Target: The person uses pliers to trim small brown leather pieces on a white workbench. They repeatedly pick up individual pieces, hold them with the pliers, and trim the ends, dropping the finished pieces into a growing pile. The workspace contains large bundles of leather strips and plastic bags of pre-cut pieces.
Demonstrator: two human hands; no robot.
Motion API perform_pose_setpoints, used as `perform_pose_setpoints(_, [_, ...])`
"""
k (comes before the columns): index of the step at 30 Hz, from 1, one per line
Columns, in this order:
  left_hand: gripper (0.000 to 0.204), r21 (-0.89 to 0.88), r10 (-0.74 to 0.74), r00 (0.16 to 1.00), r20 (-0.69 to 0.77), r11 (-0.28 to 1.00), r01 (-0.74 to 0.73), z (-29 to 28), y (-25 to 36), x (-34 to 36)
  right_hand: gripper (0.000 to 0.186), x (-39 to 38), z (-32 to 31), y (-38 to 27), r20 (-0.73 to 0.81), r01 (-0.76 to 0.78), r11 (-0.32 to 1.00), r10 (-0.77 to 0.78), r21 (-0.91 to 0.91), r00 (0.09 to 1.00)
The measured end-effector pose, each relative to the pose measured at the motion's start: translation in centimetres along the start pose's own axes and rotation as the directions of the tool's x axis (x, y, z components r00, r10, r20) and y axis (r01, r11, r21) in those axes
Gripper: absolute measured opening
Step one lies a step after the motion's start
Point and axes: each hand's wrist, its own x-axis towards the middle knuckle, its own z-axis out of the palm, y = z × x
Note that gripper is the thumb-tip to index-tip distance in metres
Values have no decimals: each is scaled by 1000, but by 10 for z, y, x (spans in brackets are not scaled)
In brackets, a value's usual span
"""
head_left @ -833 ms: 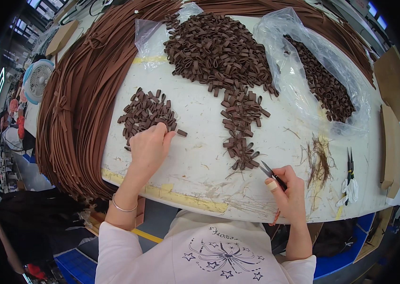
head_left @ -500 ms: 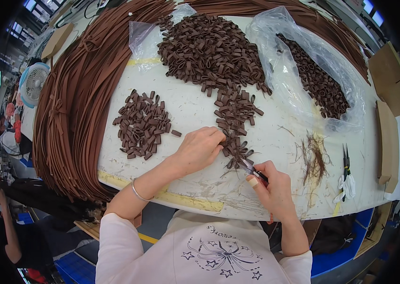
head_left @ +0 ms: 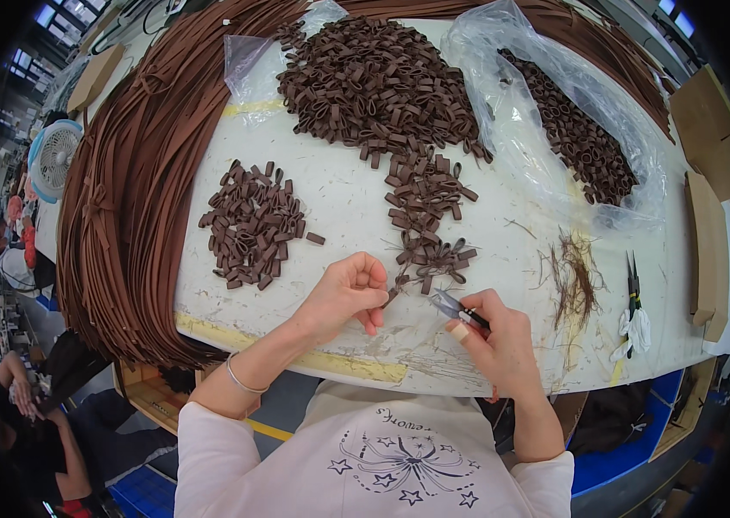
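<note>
My left hand point(head_left: 343, 295) pinches a dark brown strap loop point(head_left: 393, 292) with loose threads at its end, low over the table in front of me. In my right hand point(head_left: 500, 340) are thread snips point(head_left: 460, 309), their blades parted and pointing left toward the loop. A small bandage wraps the right thumb. Just beyond both hands, a trail of brown loops point(head_left: 425, 203) runs down from a large heap of loops point(head_left: 378, 82). Left of it sits a smaller pile of loops point(head_left: 253, 226), with one stray loop at its right edge.
Long brown straps point(head_left: 128, 207) lie bundled along the left and far edges. A clear plastic bag point(head_left: 512, 129) with more loops stands at the right. Nearer are thread scraps point(head_left: 576, 281), black-handled scissors point(head_left: 633, 298) and cardboard boxes point(head_left: 703, 259). A co-worker sits at far left.
My left hand has drawn back toward me and left, bringing one loop away from the trail's near end. The snips stay nearly in place with their blades now apart.
</note>
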Motion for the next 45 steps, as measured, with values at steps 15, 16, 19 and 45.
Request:
perform_pose_setpoints(15, [18, -174, 67, 995, -72, 982, -78, 15, -31, -23, 21, -5, 29, -2, 153, 9, 991, -30, 131, 988])
perform_pose_setpoints(16, [18, -173, 67, 995, -67, 982, -77, 15, -31, -22, 21, -5, 29, -1, 155, 18, 992, -38, 127, 987])
perform_pose_setpoints(19, [20, -185, 61, 996, -60, 980, -71, 14, -31, -22, 20, -4, 31, -2, 115, 88, 993, -96, 76, 989])
perform_pose_setpoints(45, [30, -86, -3, 1000, -13, 996, 2, 10, -15, -19, 19, 5, 35, 1, 34, 276, 960, -275, -42, 961])
